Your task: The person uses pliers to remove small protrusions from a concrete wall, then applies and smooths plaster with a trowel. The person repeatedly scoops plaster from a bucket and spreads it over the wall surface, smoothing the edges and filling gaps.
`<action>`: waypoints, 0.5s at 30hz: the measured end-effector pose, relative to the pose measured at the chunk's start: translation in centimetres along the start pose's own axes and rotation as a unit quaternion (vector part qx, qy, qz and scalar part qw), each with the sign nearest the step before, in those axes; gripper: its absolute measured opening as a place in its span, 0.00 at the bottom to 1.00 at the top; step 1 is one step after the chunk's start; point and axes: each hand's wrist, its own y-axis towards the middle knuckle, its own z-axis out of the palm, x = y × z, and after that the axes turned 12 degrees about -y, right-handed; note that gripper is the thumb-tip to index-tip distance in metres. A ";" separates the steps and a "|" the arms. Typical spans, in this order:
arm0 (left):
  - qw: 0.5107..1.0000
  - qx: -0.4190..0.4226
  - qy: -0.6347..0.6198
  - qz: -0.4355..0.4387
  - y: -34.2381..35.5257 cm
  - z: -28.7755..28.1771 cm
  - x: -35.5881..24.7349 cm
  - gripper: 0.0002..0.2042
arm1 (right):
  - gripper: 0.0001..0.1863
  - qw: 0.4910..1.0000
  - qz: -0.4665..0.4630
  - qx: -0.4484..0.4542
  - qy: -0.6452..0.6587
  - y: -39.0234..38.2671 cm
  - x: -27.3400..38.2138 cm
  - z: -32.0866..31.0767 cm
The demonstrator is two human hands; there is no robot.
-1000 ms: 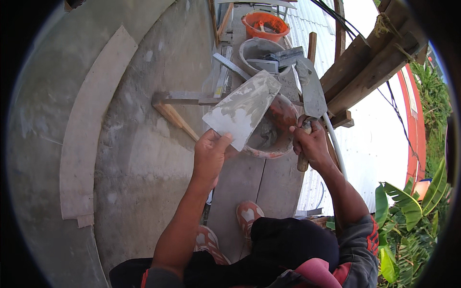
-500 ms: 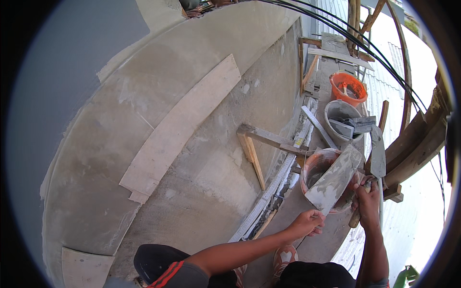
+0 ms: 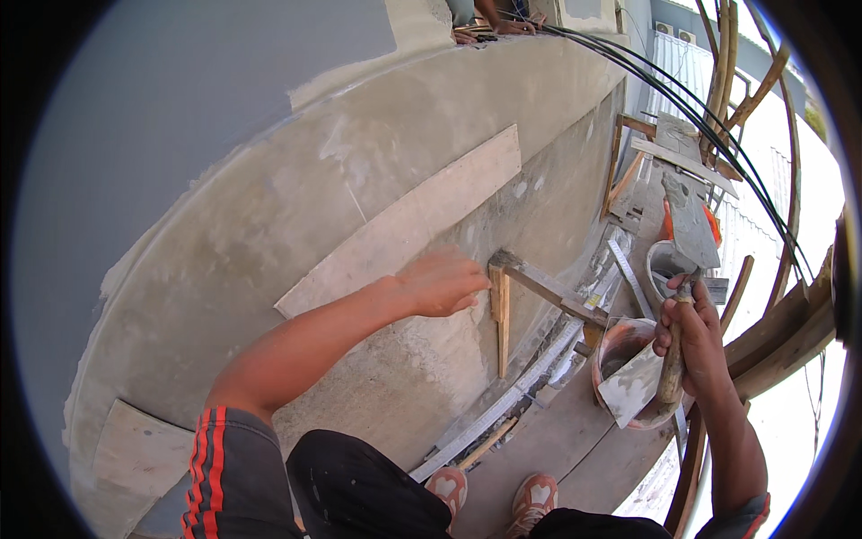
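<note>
My right hand [image 3: 691,337] is wrapped round the wooden handle of a trowel [image 3: 691,225], whose grey, mortar-smeared blade points up and away. Below the blade, a pale flat board [image 3: 631,386] lies tilted across the mouth of a reddish bucket [image 3: 611,346]. My left hand [image 3: 444,280] is raised in front of the curved plastered wall [image 3: 242,242], near a wooden bracket [image 3: 539,278]. Its fingers are curled together and slightly blurred; whatever they hold, if anything, is hidden.
A grey bucket [image 3: 660,265] and an orange bucket [image 3: 716,225], partly covered by the trowel, stand farther along the plank walkway [image 3: 548,449]. Black cables [image 3: 664,81] cross overhead. Wooden poles [image 3: 718,72] rise at right. Another person's hand [image 3: 514,27] rests on the wall's top edge.
My left hand has moved from beside the flat board up and left to the wall. My right hand has lifted the trowel a little. The view has shifted.
</note>
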 end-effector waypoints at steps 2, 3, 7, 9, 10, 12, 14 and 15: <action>0.988 -0.035 0.134 -0.069 -2.0 -5.9 2.6 0.15 | 0.16 1.000 0.012 0.024 0.006 1.2 2.2 2.5; 0.981 -0.084 0.162 -0.064 -2.9 -7.9 4.4 0.15 | 0.16 0.999 0.017 0.036 0.010 2.0 2.9 3.7; 0.953 -0.148 0.256 -0.070 -6.8 -14.2 9.0 0.15 | 0.13 0.994 0.036 0.088 0.060 5.4 2.9 9.9; 0.945 -0.146 0.286 -0.063 -8.0 -14.6 11.0 0.16 | 0.12 0.991 0.039 0.092 0.085 7.2 1.4 13.3; 0.942 -0.128 0.301 -0.070 -8.1 -14.1 11.2 0.16 | 0.13 0.991 0.040 0.085 0.098 7.9 0.2 14.7; 0.929 -0.085 0.349 -0.090 -8.8 -14.5 10.8 0.17 | 0.14 0.986 0.038 0.075 0.146 9.3 -2.4 17.7; 0.928 -0.077 0.345 -0.113 -8.2 -14.5 9.9 0.18 | 0.15 0.979 0.034 0.061 0.194 10.2 -5.9 20.2; 0.927 -0.073 0.346 -0.125 -7.8 -14.4 9.5 0.19 | 0.15 0.974 0.033 0.052 0.219 10.5 -7.9 21.3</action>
